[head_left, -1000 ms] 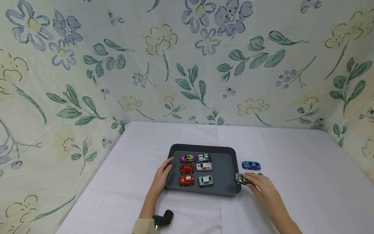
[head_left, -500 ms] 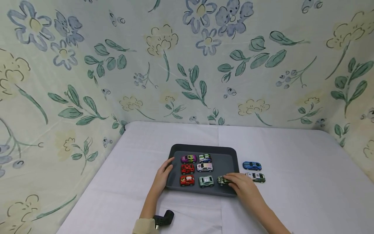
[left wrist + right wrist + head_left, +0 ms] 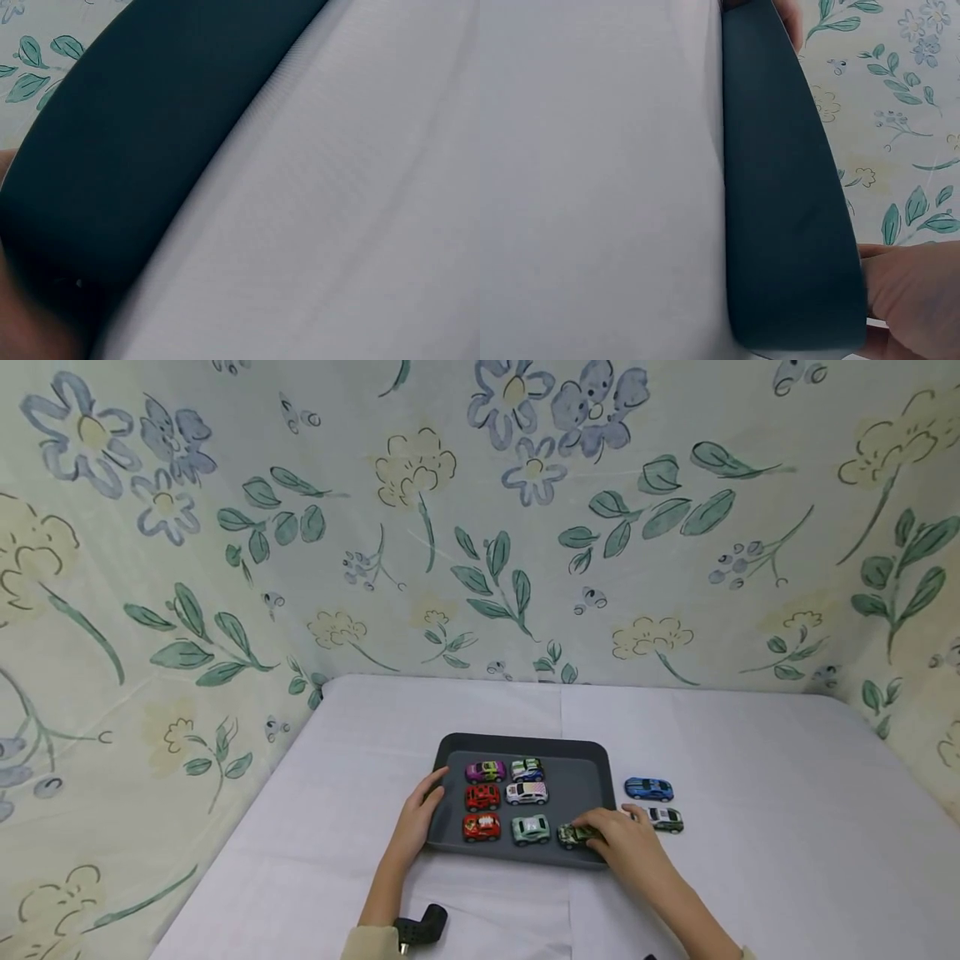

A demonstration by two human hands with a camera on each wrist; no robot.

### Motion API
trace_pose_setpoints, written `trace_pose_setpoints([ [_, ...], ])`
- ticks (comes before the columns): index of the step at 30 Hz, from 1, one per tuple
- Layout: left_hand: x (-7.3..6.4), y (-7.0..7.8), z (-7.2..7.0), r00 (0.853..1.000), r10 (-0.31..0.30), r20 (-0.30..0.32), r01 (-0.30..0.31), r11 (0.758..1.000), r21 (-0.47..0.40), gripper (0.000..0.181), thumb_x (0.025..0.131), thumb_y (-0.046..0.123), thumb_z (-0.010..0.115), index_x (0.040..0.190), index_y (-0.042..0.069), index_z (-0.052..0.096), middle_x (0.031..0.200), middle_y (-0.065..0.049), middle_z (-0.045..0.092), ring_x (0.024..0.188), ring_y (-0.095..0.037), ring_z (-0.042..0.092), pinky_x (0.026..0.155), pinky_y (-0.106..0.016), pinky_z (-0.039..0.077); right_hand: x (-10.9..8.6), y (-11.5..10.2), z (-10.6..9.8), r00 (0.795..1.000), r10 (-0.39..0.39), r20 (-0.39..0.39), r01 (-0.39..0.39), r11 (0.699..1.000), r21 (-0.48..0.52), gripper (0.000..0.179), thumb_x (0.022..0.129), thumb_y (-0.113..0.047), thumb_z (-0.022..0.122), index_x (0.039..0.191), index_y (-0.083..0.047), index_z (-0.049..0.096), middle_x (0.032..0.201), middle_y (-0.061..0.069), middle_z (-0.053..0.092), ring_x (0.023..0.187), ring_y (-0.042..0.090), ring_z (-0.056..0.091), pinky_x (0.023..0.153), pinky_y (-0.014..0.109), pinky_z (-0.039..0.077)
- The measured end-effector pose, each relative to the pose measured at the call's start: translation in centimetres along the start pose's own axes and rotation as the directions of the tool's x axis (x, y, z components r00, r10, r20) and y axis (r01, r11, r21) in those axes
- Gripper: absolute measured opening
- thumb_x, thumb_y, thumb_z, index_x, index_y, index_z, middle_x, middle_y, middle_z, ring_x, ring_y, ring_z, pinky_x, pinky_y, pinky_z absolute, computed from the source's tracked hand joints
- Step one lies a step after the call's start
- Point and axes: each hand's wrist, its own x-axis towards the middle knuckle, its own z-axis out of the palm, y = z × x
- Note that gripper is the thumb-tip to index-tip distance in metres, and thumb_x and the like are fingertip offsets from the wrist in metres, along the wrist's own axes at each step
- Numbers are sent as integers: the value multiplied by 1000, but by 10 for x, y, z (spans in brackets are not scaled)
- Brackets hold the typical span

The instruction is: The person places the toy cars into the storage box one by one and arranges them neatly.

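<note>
A dark grey tray point(image 3: 577, 766) lies on the table, holding several toy cars. My left hand point(image 3: 412, 822) grips its left rim. At the tray's front right corner, my right hand point(image 3: 628, 847) pinches a green camouflage toy car point(image 3: 570, 836), which sits on the tray floor and is partly covered by the fingers. Just left of it stands a mint green toy car point(image 3: 531, 830). In both wrist views the tray's outer wall point(image 3: 150, 127) fills much of the picture; the cars are hidden there. Part of my right hand point(image 3: 922, 300) shows at the lower right.
Right of the tray stand a blue toy car point(image 3: 649, 789) and a white and green toy car point(image 3: 667, 819), the latter near my right hand. A black device point(image 3: 423, 927) sits by the left wrist. Flower-patterned cloth point(image 3: 480, 527) hangs behind the white-covered table point(image 3: 750, 793).
My right hand has carried the camouflage car left over the tray's right rim and set it beside the mint green car. My left hand keeps its place on the rim.
</note>
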Motion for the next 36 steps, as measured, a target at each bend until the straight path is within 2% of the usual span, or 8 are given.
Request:
trace_pose_setpoints([
  [6, -2, 1, 3, 1000, 5, 2, -5, 1000, 7, 39, 95, 24, 44, 133, 15, 46, 146, -13, 33, 138, -34, 22, 111, -55, 16, -1, -1, -9, 999, 26, 48, -26, 1000, 0, 26, 71, -11, 74, 94, -20, 66, 99, -4, 69, 98, 16, 63, 98, 55, 34],
  [16, -1, 1, 3, 1000, 8, 5, -8, 1000, 3, 39, 96, 24, 44, 133, 17, 47, 146, -11, 34, 138, -32, 23, 112, -53, 17, -12, 5, -28, 994, 17, -110, -18, 1000, -17, 29, 74, -15, 73, 101, -21, 66, 107, -3, 67, 104, 20, 60, 99, 52, 34],
  [19, -1, 1, 3, 1000, 18, 8, -18, 1000, -2, 39, 96, 24, 43, 133, 16, 46, 145, -10, 36, 138, -31, 24, 112, -52, 18, -18, 8, -32, 981, 28, -192, -29, 1000, -3, 31, 74, -15, 73, 103, -20, 66, 108, -1, 67, 103, 22, 60, 97, 51, 35],
  [23, -1, 2, 3, 999, 33, 8, -33, 999, 4, 38, 96, 23, 44, 133, 16, 47, 144, -10, 37, 137, -30, 25, 112, -52, 18, -24, 19, -33, 949, 35, -315, -30, 999, 20, 35, 72, -13, 74, 106, -16, 65, 107, 5, 67, 99, 26, 61, 93, 52, 36],
  [26, -1, 2, 2, 1000, 26, 3, -26, 1000, 0, 38, 95, 23, 44, 133, 17, 47, 144, -9, 37, 137, -30, 25, 112, -51, 18, -28, 32, -31, 930, 48, -365, -42, 999, 25, 39, 71, -11, 74, 108, -12, 64, 108, 10, 65, 99, 30, 59, 91, 54, 37],
  [29, -1, 1, 2, 1000, 19, 2, -19, 1000, 0, 38, 96, 23, 44, 133, 17, 47, 144, -9, 37, 138, -30, 25, 112, -52, 18, -29, 45, -29, 925, 66, -375, -60, 998, 29, 43, 70, -10, 74, 111, -9, 62, 112, 13, 62, 102, 34, 56, 89, 56, 37],
  [32, -1, 1, 1, 1000, 23, 3, -23, 1000, 6, 39, 96, 23, 43, 134, 15, 46, 145, -11, 36, 137, -31, 25, 112, -52, 18, -29, 56, -26, 929, 60, -366, -50, 998, 37, 45, 70, -8, 74, 113, -5, 60, 115, 16, 60, 103, 36, 55, 87, 56, 40],
  [36, -1, 1, 0, 1000, 30, 9, -30, 999, 13, 39, 96, 22, 43, 134, 13, 45, 145, -13, 34, 137, -33, 23, 111, -53, 18, -30, 66, -22, 953, 81, -293, -56, 994, 92, 49, 71, -8, 73, 117, -2, 57, 122, 18, 55, 107, 40, 52, 87, 56, 43],
])
